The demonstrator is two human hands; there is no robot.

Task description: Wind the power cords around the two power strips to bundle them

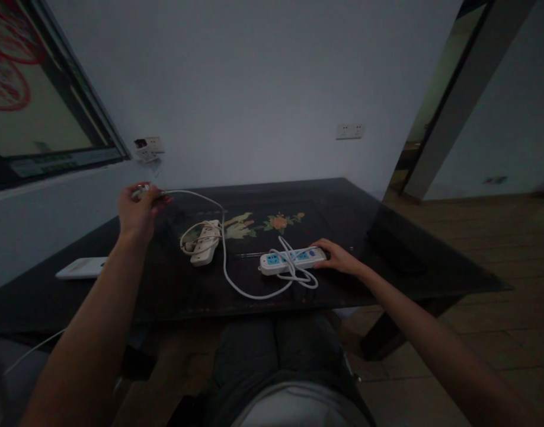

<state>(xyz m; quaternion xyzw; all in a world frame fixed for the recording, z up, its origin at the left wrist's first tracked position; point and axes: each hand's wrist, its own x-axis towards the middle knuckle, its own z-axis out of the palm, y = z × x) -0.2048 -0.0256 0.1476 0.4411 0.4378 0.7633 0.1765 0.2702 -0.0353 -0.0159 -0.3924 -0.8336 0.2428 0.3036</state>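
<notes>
Cord (256, 298) sags toward me across the table (329, 207), leaving the blue-socketed strip (270, 264) that my right hand (336, 256) grips at one end, seemingly to steady it, then runs past a second strip (203, 257) to my left hand (137, 210), well apart, pinching the cord's far end.

A window (54, 101) and doorway (441, 89) flank the wall (254, 89).

Near the front edge of the black counter (338, 204), a white power strip (303, 259) shows blue sockets (272, 260) and a white cord (249, 296); nearer the left edge, a second strip (203, 255) is cream. Toward the back edge, an orange-pink flower (278, 222) is inlaid.
</notes>
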